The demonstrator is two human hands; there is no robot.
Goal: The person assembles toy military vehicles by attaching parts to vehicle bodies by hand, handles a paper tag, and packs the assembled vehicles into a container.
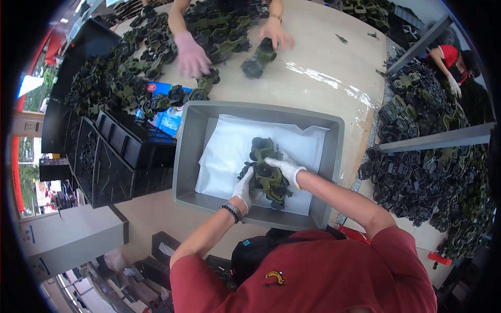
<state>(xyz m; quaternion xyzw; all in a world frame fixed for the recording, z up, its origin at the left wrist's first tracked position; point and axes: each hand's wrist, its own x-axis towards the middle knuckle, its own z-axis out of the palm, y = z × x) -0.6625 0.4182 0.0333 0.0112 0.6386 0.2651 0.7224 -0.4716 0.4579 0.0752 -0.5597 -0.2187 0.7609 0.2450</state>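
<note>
In the grey plastic bin, lined with a white sheet, is a small bunch of olive-green toy vehicles with black wheels. My left hand, in a white glove, closes on the bunch from its left side. From the right, my right hand, also gloved, grips it with the thumb lying across the top. Parts of my fingers are hidden behind the vehicles. I cannot tell whether the bunch touches the sheet.
Across the table a person's pink-gloved hand and bare hand are among more toy vehicles. Black crates stand left of the bin. At right, another person is beside large heaps of vehicles between metal bars.
</note>
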